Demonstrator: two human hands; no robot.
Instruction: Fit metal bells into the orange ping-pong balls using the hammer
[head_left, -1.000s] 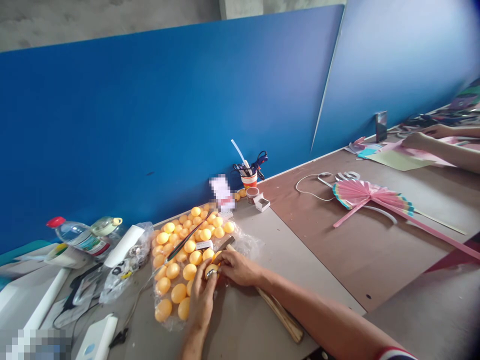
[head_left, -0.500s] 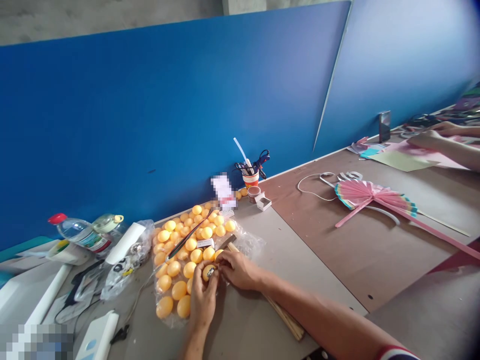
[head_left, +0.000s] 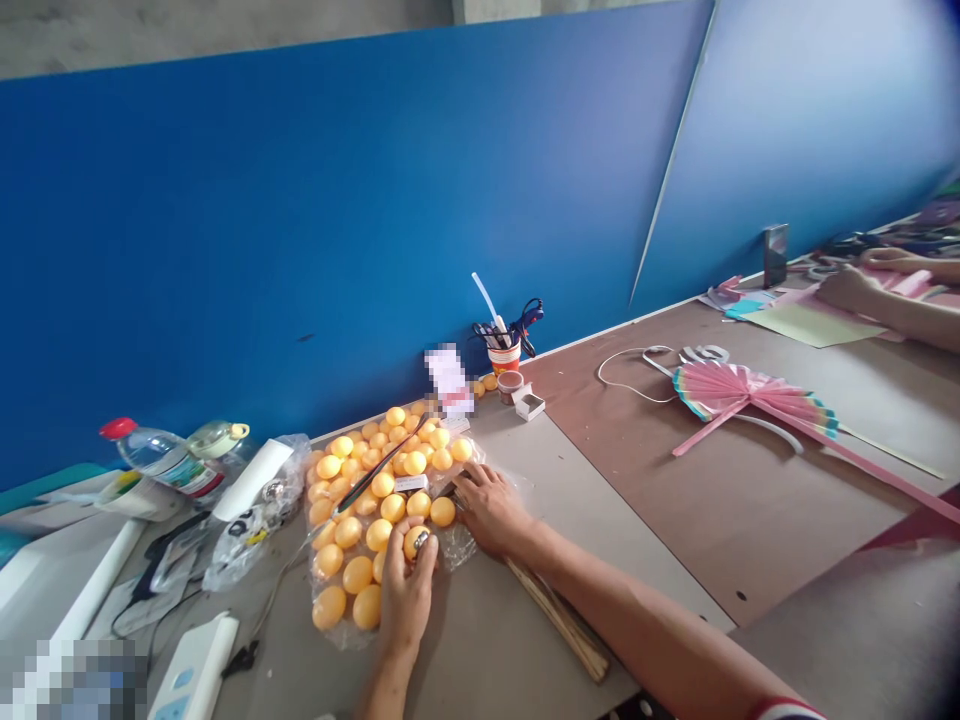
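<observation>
While the left hand holds 1 ball, 1 cup stands.

Place: craft workshop | long workbench | blue partition | pink pleated fan | cup of tools

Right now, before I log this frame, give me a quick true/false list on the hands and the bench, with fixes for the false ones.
1. The left hand holds an orange ball, and the right hand is apart from that ball. True.
2. The bottle at far left has a blue cap. False: its cap is red.
3. The pink fan lies to the right of the bagged orange balls. True.
4. The cup stands near the blue partition. True.
5. The right hand touches the fan. False: it is at the right edge of the bagged balls.
6. The box near the cup is shut. False: the small white box is open.
</observation>
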